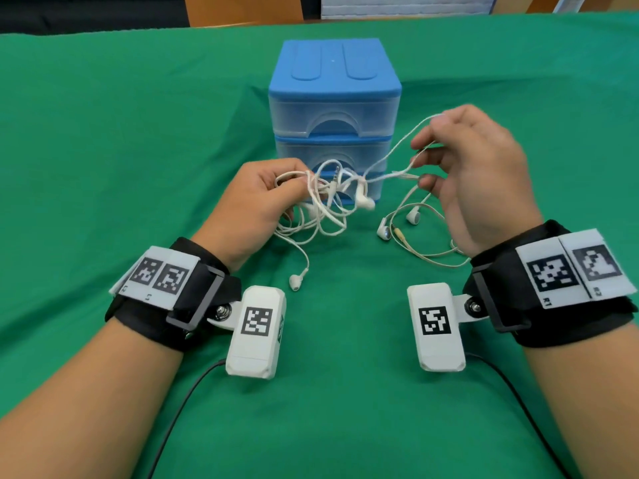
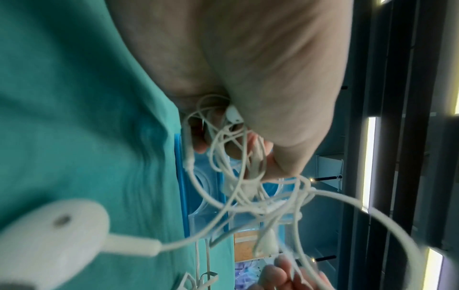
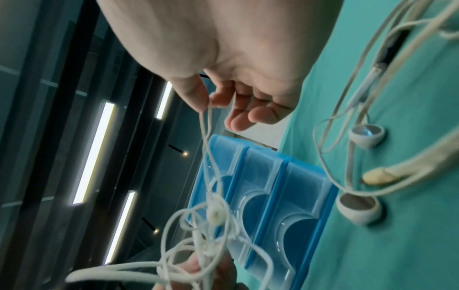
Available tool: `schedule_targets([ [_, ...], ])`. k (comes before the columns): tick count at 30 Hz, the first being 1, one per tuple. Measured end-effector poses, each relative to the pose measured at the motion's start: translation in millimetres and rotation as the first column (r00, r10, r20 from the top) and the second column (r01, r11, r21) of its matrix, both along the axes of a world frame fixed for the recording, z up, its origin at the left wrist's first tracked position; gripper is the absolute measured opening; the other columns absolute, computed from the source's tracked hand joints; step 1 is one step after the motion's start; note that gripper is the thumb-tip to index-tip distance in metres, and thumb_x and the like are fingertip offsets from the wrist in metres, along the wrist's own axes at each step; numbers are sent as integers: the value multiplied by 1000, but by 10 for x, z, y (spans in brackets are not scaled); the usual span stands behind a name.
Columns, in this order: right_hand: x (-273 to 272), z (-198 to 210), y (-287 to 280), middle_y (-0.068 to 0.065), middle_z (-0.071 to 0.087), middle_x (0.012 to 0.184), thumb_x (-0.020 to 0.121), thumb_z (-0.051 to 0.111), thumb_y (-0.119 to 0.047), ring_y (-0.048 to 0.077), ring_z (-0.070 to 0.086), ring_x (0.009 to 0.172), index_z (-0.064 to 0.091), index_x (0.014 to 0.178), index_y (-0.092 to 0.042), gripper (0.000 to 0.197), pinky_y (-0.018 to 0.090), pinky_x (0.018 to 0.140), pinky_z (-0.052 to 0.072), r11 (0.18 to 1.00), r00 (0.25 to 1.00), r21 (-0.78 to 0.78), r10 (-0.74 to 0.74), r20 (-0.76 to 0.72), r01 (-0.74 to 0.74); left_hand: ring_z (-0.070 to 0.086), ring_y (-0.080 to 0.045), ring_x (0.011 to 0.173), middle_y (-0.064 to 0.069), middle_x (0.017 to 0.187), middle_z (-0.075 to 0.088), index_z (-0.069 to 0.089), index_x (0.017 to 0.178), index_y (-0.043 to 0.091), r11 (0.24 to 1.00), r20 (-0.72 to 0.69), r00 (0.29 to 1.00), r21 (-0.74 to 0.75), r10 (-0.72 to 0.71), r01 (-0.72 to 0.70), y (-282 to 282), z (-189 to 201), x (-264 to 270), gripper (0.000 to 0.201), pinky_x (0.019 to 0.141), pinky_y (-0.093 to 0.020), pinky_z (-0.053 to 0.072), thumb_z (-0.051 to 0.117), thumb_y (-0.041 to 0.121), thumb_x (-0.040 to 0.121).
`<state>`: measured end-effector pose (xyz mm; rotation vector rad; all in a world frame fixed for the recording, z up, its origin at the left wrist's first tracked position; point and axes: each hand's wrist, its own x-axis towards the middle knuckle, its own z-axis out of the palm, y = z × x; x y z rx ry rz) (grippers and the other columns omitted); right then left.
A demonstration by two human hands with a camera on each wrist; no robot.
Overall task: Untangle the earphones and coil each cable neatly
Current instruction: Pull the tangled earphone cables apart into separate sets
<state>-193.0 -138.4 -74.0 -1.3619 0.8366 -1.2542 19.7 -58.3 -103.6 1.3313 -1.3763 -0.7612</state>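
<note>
1. Green cloth covers your worktop (image 1: 103, 133) from edge to edge, and beyond your hands stands a blue drawer unit (image 1: 333, 81) with two clear drawers.
2. Your left hand (image 1: 256, 202) is clenched round the tangled bundle of white earphones (image 1: 328, 205); its loops hang out of the fist toward your right hand, and one earbud (image 1: 295, 281) dangles below, near your left wrist.
3. Your right hand (image 1: 473, 174) is raised a little higher than the left; its thumb and forefinger pinch a single strand (image 1: 397, 146), and the other fingers are loosely curled, holding nothing I can see.
4. That strand runs taut from the pinch down and leftward into the knot just beside your left fist, so its long axis lies across the gap between your two hands. This is the line the coming move probably turns on: pull away from the left hand along it, not across it, or the knot may tighten.
5. A second set of earphones (image 1: 415, 233) lies loose on the cloth under and just inside your right hand, both buds facing you, apart from the bundle as far as I can tell. Your right hand is the nearer one to it.
6. No cable is coiled yet; you look to be early in the untangling.
</note>
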Motion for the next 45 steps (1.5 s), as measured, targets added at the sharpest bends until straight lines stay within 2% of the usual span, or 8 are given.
schedule_targets([
  [5,-60,65,0,3,59,75,93,46,-15,16,54,64,47,74,-18,19,28,59,36,999,936,39,-2,353,-13,41,-27,66,-41,80,51,67,83,-2,996,-5,996,15,84,-84,-29,-22,33,22,64,-38,35,60,17,91],
  [12,-154,141,-5,6,61,75,98,39,-18,21,56,68,44,77,-18,21,29,66,42,990,853,116,10,522,-83,37,-26,65,-36,73,47,62,80,-5,990,23,993,80,114,-115,-35,-66,64,25,64,-38,32,60,19,87],
  [16,-109,125,47,6,52,60,89,43,-11,21,45,59,43,66,-16,24,28,58,37,994,915,48,73,397,-100,40,-29,65,-42,74,48,63,83,-7,993,-24,994,63,102,-101,-32,-61,65,26,62,-41,32,61,18,89],
  [21,-44,92,71,13,27,53,74,51,-10,21,32,43,34,55,-10,26,33,48,20,990,989,-61,128,75,-124,41,-23,66,-20,74,58,66,82,-3,999,-40,998,8,49,-49,-18,-33,33,20,57,-29,35,60,10,96],
  [26,-10,31,48,1,47,52,78,65,-18,20,38,50,49,55,-15,28,22,48,33,986,975,-155,21,-223,-57,43,-20,65,-23,77,59,64,88,-7,999,-42,999,-49,6,-8,-15,-23,28,22,58,-23,37,61,13,97],
  [32,20,14,101,23,68,86,76,67,-21,13,57,71,71,83,-15,10,21,57,40,971,934,-105,173,-314,-215,45,-22,70,-33,82,58,64,93,-8,993,-20,998,-108,-56,54,-4,-2,2,18,63,-22,40,58,8,99],
  [35,50,-21,139,15,70,88,82,74,-12,9,60,74,72,93,-11,12,15,60,42,941,902,-76,289,-320,-329,48,-23,72,-16,81,61,66,95,-3,991,-26,997,-120,-68,65,-10,-4,-1,16,66,-27,43,59,11,99],
  [45,75,-95,117,5,71,85,83,72,10,9,63,73,69,91,-6,18,17,69,51,928,917,-148,295,-268,-342,60,-23,87,-13,95,71,70,98,2,978,-122,979,-144,-166,148,34,50,-2,39,79,-36,41,37,21,90],
])
